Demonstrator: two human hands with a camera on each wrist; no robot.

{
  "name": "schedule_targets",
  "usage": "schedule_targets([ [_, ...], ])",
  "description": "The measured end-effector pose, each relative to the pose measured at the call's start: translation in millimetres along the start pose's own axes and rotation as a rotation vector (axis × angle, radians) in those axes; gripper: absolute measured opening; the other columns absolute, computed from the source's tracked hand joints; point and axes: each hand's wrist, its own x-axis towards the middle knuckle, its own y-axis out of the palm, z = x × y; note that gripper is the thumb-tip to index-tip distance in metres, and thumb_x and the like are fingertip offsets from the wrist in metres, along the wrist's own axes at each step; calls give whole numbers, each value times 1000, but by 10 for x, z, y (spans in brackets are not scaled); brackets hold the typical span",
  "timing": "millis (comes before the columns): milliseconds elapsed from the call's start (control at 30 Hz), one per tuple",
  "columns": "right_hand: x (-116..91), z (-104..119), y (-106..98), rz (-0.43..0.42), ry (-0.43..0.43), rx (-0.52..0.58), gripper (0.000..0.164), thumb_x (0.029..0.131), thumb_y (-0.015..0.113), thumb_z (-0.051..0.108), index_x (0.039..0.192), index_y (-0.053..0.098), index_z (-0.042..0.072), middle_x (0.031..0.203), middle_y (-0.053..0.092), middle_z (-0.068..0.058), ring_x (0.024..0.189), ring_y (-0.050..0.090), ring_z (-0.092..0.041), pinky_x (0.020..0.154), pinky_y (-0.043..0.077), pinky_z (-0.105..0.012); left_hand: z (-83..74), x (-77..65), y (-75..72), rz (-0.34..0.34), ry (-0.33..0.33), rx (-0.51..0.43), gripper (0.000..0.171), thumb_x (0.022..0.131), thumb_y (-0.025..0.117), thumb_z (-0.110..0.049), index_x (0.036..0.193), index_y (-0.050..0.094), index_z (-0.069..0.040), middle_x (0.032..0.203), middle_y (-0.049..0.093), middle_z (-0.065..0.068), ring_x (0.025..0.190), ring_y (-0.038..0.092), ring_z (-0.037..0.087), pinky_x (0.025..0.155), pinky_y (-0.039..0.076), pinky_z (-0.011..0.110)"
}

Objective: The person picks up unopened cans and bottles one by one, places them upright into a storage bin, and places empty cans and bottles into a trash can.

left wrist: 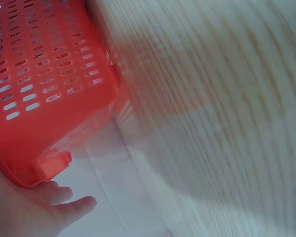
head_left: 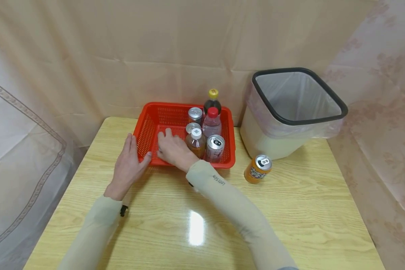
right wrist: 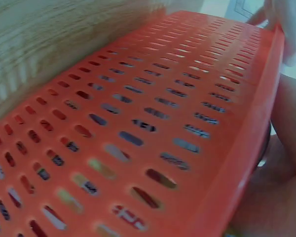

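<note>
My left hand (head_left: 129, 167) rests at the left front corner of a red plastic basket (head_left: 231, 131), its fingers extended along the outside and the thumb near the rim. My right hand (head_left: 175, 150) reaches over the front rim into the basket's left part, fingers bent downward. Whatever lies under that palm is hidden. On the basket's right side stand a white-capped bottle of brown drink (head_left: 196, 144), a red-capped clear bottle (head_left: 212, 123), a yellow-capped dark bottle (head_left: 212, 104), a pale can (head_left: 215, 148), and two silver-topped cans, one a dark can (head_left: 195, 115).
Right of the basket, an orange can (head_left: 256, 170) stands upright on the wooden table (head_left: 165, 232). Behind it is a cream bin (head_left: 266, 137) with a black rim and clear liner. Beige curtain (head_left: 175, 45) hangs along the back.
</note>
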Motion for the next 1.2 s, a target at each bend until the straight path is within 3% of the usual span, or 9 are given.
schedule_targets([
  [367,13,-35,-46,38,42,-41,35,97,66,33,115,61,5,108,55,-12,70,61,-23,64,58,-34,-16,21,15,-18,22,-2,89,102,52,-44,157,17,16,166,15,33,143,34,54,114,36,63],
  [567,36,-42,-24,64,66,-161,36,100,59,41,113,66,8,106,60,-9,88,63,-24,75,57,-37,-24,29,25,-37,44,1,88,102,53,-43,155,20,19,164,18,35,144,33,54,114,36,63],
  [667,35,-25,8,20,38,-229,35,100,57,40,108,69,9,101,63,-7,90,63,-23,78,56,-37,-23,30,28,-35,40,4,88,102,53,-43,155,20,19,164,18,35,144,33,54,114,36,63],
  [800,-8,-17,36,-112,-21,-258,39,101,55,42,110,71,7,104,68,-7,97,65,-23,86,56,-37,-28,26,32,-31,32,4,88,102,53,-43,156,20,18,164,18,35,143,35,54,113,37,63],
  [933,-115,-22,-48,-244,-65,-195,44,101,56,43,121,69,6,119,69,-9,112,65,-26,100,53,-39,-26,17,30,-33,23,-5,88,101,53,-43,156,19,18,164,17,34,141,37,54,112,38,64],
  [1200,-573,-129,-445,-334,-127,96,50,103,58,39,140,62,5,145,60,-11,136,55,-24,117,40,-35,5,5,21,-43,40,-2,88,102,54,-42,155,19,19,164,17,36,141,36,56,112,38,65],
])
